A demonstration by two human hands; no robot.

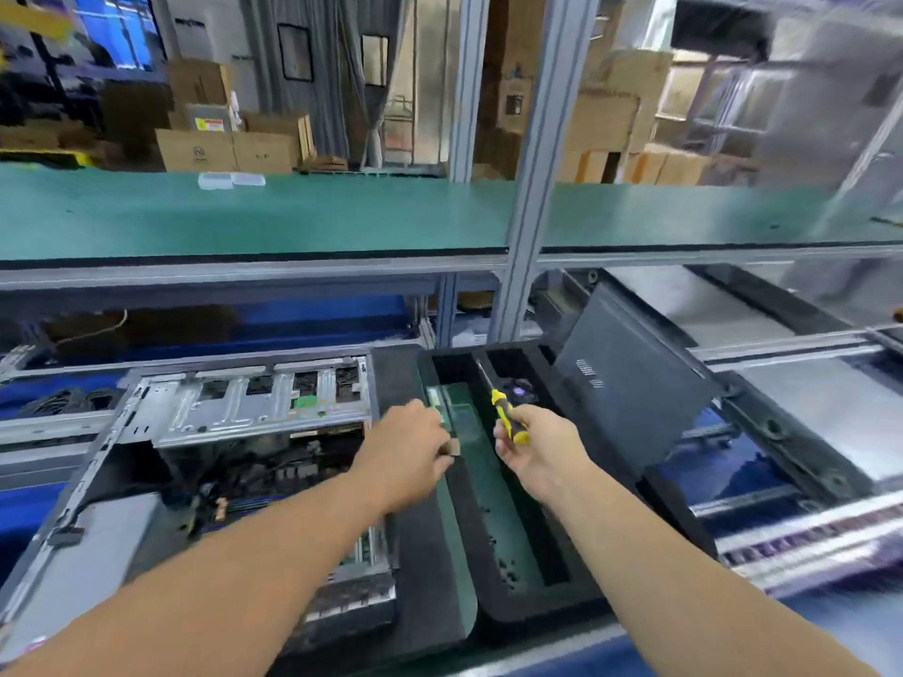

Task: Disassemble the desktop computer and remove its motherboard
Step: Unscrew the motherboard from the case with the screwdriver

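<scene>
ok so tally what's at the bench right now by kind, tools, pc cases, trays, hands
Screwdriver: 1, in the right hand
PC case: 1, open
Foam tray: 1
Hands: 2, the left hand pinching a small part, too blurred to name
Total: 6

The opened grey metal desktop computer case [205, 456] lies on its side at the left of the workbench, the dark motherboard [273, 476] inside it beneath the silver drive cage [259, 403]; just right of it sits the black foam tray [488, 530], with the dark flat side panel [630, 388] leaning tilted behind and right of the tray. The left hand [408, 447] is over the case's right edge; the right hand [535, 447] is above the tray with the yellow-and-black-handled screwdriver [505, 410]; the green-topped shelf [293, 212] runs behind and above all.
</scene>
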